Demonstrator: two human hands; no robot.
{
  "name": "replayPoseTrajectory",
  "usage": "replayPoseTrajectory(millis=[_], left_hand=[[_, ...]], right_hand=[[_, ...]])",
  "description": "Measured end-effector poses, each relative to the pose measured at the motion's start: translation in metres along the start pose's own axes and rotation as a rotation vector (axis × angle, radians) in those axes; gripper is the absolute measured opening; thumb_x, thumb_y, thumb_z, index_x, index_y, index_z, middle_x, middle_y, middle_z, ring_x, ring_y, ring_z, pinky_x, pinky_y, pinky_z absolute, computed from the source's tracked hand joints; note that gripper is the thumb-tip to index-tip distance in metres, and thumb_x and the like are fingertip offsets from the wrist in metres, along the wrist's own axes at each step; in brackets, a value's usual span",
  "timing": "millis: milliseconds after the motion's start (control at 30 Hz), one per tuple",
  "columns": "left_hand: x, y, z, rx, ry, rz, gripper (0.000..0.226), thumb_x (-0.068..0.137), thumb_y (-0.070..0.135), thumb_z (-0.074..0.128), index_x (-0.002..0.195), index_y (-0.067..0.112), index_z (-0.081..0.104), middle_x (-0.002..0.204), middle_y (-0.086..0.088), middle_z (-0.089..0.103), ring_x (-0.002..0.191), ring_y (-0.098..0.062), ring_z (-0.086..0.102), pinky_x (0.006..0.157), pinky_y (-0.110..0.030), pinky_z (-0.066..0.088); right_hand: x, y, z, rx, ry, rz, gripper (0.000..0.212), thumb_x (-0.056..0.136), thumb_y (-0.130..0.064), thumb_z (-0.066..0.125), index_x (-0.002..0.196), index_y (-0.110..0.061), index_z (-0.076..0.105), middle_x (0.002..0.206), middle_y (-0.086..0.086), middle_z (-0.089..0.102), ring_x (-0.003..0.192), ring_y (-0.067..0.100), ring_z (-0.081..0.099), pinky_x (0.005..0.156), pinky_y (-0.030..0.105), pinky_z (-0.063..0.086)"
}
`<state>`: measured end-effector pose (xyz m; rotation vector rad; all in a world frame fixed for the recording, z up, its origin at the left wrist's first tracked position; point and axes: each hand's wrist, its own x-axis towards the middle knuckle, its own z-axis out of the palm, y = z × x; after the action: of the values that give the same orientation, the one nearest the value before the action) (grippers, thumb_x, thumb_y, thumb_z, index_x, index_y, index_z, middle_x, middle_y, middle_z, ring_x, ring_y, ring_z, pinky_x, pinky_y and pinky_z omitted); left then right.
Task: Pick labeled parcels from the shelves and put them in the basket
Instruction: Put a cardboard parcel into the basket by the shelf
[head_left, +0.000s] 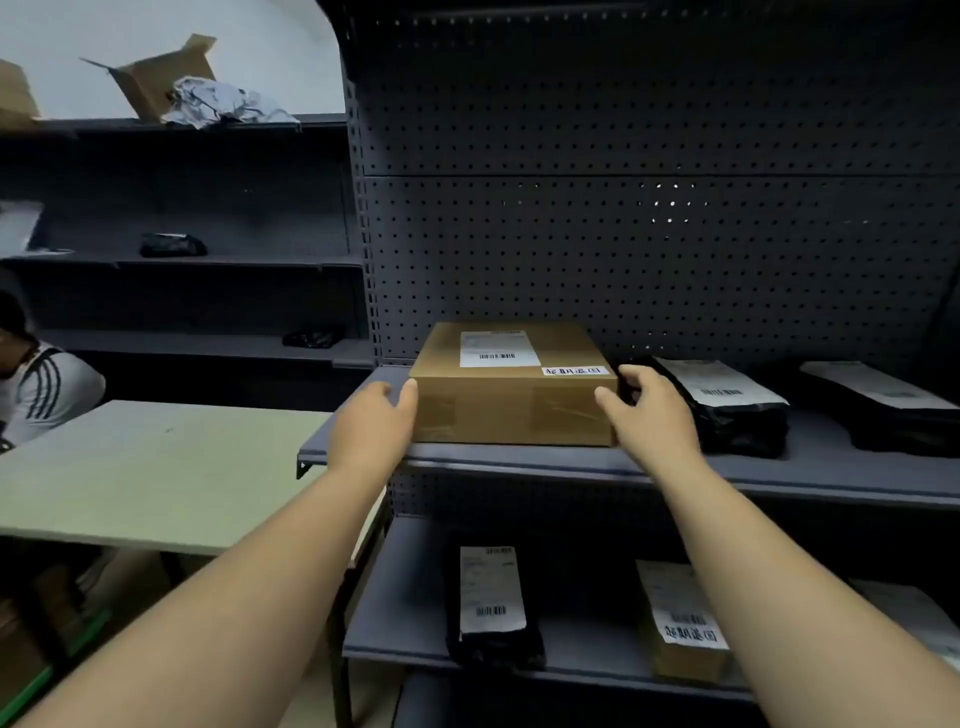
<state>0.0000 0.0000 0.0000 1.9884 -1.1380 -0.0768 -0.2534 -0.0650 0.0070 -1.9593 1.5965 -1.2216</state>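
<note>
Here, a flat brown cardboard box with a white barcode label on top (511, 384) lies on the middle grey metal shelf (571, 462), near its front edge and in front of the dark perforated back panel (623, 249). The left hand (375, 423) is at the left side of this box, fingers spread, and its thumb touches the upper left corner. The right hand (652, 410) is at the right side, also with fingers spread, the thumb lying on the front face near the right corner. Both hands are open around the box; I cannot tell if they already press it.

Just beside the right hand, a black plastic mailer bag with a white label (727, 410) lies on the same shelf, and further right there is a second black labelled bag (883, 410), partly cut by the frame edge.

On the lower grey shelf (395, 639), a long black parcel with a white barcode label (493, 603) lies apart from a small brown box with a white label (680, 623).

To the left stands a pale green desk (156, 467). Behind it, a person in a white shirt with black stripes (41, 389) is at the frame edge. On the top left shelf sits an open cardboard carton (161, 78) with crumpled silver wrapping (228, 104).
</note>
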Motion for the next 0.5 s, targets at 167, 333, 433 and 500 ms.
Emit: replayPoseTrajectory(millis=[167,333,433,500], left_hand=[[0.047,0.008,0.003,-0.129,-0.105,-0.071,0.047,0.097,0.044,0.035,0.07,0.01,0.055,0.071,-0.009,0.054,0.075,-0.033,0.052,0.056,-0.032,0.032],[0.082,0.008,0.01,-0.444,-0.279,-0.287,0.051,0.092,0.048,0.045,0.12,0.007,0.056,0.106,-0.013,0.057,0.095,-0.031,0.054,0.081,-0.037,0.046],[0.098,0.008,0.017,-0.505,-0.379,-0.358,0.047,0.092,0.047,0.046,0.118,0.011,0.055,0.112,-0.012,0.06,0.102,-0.03,0.057,0.091,-0.042,0.047],[0.106,0.011,0.021,-0.542,-0.44,-0.377,0.039,0.092,0.044,0.047,0.112,0.012,0.058,0.108,-0.013,0.063,0.096,-0.029,0.06,0.083,-0.041,0.051]], right_hand=[[0.038,-0.005,0.015,0.255,-0.031,0.301,0.051,0.091,-0.041,0.052,0.132,-0.01,0.052,0.126,0.008,0.057,0.111,0.027,0.055,0.093,0.035,0.042],[0.066,-0.009,0.019,0.534,-0.14,0.548,0.03,0.093,-0.035,0.047,0.085,-0.011,0.062,0.081,0.004,0.064,0.073,0.019,0.057,0.06,0.029,0.043],[0.077,-0.007,0.014,0.572,-0.197,0.601,0.031,0.095,-0.033,0.046,0.075,-0.013,0.059,0.071,0.005,0.065,0.065,0.019,0.058,0.055,0.028,0.044],[0.082,-0.005,0.013,0.596,-0.233,0.648,0.031,0.096,-0.033,0.045,0.081,-0.011,0.061,0.069,0.006,0.068,0.06,0.02,0.063,0.052,0.027,0.048]])
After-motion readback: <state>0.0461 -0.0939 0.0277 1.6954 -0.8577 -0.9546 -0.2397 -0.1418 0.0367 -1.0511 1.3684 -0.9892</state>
